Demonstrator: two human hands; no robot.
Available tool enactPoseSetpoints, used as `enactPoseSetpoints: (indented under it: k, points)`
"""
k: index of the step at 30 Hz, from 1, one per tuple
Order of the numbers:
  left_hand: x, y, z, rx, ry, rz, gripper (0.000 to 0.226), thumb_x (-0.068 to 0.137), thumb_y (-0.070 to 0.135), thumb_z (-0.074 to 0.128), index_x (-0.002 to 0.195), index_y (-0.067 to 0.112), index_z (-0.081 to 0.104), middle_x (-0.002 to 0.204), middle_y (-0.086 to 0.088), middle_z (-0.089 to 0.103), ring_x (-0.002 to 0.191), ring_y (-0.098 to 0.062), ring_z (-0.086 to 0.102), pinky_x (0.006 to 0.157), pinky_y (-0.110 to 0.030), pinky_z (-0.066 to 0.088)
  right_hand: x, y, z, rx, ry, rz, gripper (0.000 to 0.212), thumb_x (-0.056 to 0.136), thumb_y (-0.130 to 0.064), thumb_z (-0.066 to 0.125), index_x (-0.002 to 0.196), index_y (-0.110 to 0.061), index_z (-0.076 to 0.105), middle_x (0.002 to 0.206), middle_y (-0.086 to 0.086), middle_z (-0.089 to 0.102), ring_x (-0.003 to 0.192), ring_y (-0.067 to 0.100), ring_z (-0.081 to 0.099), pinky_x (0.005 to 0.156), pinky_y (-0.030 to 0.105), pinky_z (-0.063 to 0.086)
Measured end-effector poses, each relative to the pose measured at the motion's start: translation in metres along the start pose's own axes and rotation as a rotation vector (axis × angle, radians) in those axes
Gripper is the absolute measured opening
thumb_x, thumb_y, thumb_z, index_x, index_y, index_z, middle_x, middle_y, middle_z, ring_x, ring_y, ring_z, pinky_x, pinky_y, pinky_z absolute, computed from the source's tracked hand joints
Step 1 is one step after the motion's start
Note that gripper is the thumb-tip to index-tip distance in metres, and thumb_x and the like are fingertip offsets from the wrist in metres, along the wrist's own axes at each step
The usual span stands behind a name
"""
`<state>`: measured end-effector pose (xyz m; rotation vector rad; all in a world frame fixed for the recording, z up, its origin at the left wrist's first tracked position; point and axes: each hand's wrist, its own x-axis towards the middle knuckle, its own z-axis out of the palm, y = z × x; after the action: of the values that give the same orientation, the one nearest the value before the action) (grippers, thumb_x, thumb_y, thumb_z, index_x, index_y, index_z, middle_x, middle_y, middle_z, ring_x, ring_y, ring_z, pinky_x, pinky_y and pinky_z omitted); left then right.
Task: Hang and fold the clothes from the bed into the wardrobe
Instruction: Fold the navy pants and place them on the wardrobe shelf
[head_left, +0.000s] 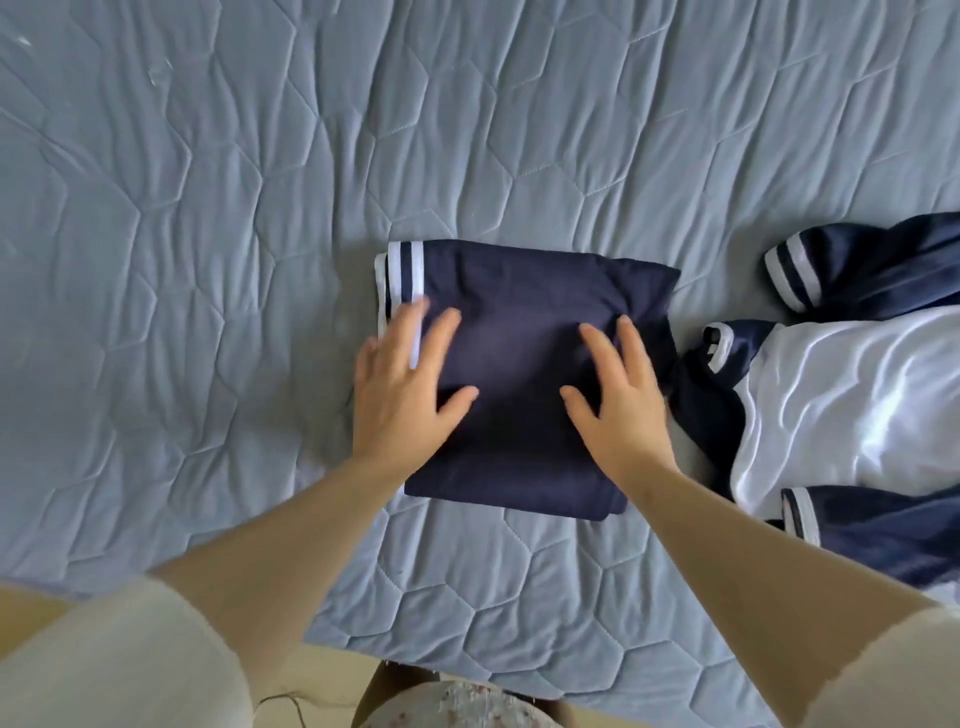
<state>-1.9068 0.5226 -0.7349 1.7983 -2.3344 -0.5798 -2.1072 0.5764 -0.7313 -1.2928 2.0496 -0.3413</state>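
Head view: folded navy garment (524, 332) lies mid-bed (208, 208), long axis running near-to-far, its white-striped edge at the far left. Left hand (402, 382) and right hand (621, 400) press it flat, fingers spread, grasping nothing.

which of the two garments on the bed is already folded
The navy garment under both hands, a neat rectangle with white stripes at one edge. The white and navy top at the right edge lies spread and rumpled.

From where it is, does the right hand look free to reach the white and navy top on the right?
Probably yes. The right hand lies flat on the folded navy garment, holding nothing, and the white and navy top lies just beside it on the bed with nothing between.
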Motion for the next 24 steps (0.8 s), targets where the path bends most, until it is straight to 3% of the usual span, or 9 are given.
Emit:
enactPoseSetpoints:
  k: [2,3,5,8,13,17,20,22,24]
  points:
    - [-0.01,0.002,-0.007,-0.217,0.039,-0.473,0.086,0.072,0.033,0.075,0.143,0.014,0.031,0.148,-0.012,0.031,0.133,-0.03,0.035,0.102,-0.045,0.032,-0.021,0.008,-0.007,0.055,0.197,0.269,0.071,0.084,-0.029,0.066,0.144,-0.019,0.031,0.154,0.008,0.019,0.139,0.028,0.021,0.11,0.043,0.023]
    - [-0.015,0.001,-0.008,-0.367,-0.005,-0.658,0.089,0.073,0.032,0.075,0.144,0.014,0.026,0.146,-0.009,0.033,0.132,-0.027,0.036,0.103,-0.04,0.032,-0.031,0.011,-0.007,0.111,0.203,0.41,0.074,0.082,-0.031,0.068,0.144,-0.016,0.03,0.151,0.01,0.024,0.136,0.031,0.026,0.11,0.044,0.026]
    - [-0.019,-0.005,-0.009,-0.676,-0.148,-0.845,0.086,0.076,0.031,0.072,0.144,0.019,0.022,0.137,0.0,0.045,0.12,-0.02,0.047,0.095,-0.03,0.036,-0.042,0.011,-0.003,0.353,0.11,0.568,0.077,0.08,-0.031,0.07,0.143,-0.01,0.03,0.144,0.013,0.037,0.13,0.031,0.037,0.109,0.044,0.032]
    - [-0.012,-0.016,-0.011,-0.873,-0.234,-0.903,0.073,0.079,0.029,0.071,0.138,0.023,0.028,0.125,0.004,0.053,0.102,-0.016,0.054,0.085,-0.029,0.039,-0.038,0.004,0.001,0.662,0.066,0.729,0.073,0.08,-0.036,0.069,0.139,-0.013,0.034,0.139,0.007,0.043,0.123,0.024,0.046,0.099,0.033,0.039]
    - [-0.002,-0.025,-0.025,-0.959,-0.475,-0.91,0.054,0.078,0.029,0.072,0.125,0.021,0.048,0.108,0.002,0.067,0.092,-0.017,0.066,0.076,-0.031,0.051,-0.029,0.008,-0.004,0.766,-0.021,0.819,0.066,0.077,-0.042,0.071,0.131,-0.017,0.04,0.128,0.003,0.053,0.106,0.021,0.056,0.088,0.034,0.046]
    - [-0.006,-0.029,-0.047,-1.037,-0.789,-1.02,0.022,0.074,0.033,0.069,0.084,0.014,0.074,0.082,-0.007,0.074,0.068,-0.022,0.072,0.05,-0.026,0.054,-0.037,0.006,-0.022,0.924,-0.355,0.925,0.052,0.075,-0.044,0.072,0.12,-0.02,0.057,0.104,0.002,0.071,0.086,0.02,0.07,0.067,0.028,0.052]
    - [-0.022,-0.033,-0.058,-1.049,-0.839,-1.075,0.02,0.075,0.031,0.067,0.075,0.012,0.075,0.086,-0.012,0.074,0.069,-0.027,0.071,0.061,-0.031,0.055,-0.056,0.002,-0.026,0.944,-0.577,0.992,0.045,0.07,-0.046,0.073,0.105,-0.017,0.066,0.089,0.005,0.075,0.074,0.019,0.072,0.058,0.027,0.053]
    - [-0.036,-0.034,-0.069,-1.039,-0.841,-1.096,0.021,0.068,0.03,0.069,0.079,0.012,0.074,0.088,-0.013,0.073,0.07,-0.028,0.071,0.069,-0.033,0.053,-0.072,-0.002,-0.027,0.965,-0.606,0.998,0.042,0.07,-0.044,0.073,0.1,-0.016,0.068,0.088,0.006,0.075,0.072,0.02,0.072,0.053,0.027,0.054]
    - [-0.048,-0.033,-0.082,-1.047,-0.825,-1.13,0.022,0.065,0.028,0.07,0.08,0.012,0.073,0.087,-0.014,0.073,0.068,-0.028,0.071,0.065,-0.032,0.054,-0.086,-0.009,-0.029,0.984,-0.599,1.012,0.038,0.07,-0.041,0.073,0.097,-0.015,0.068,0.085,0.007,0.075,0.068,0.022,0.072,0.051,0.027,0.053]
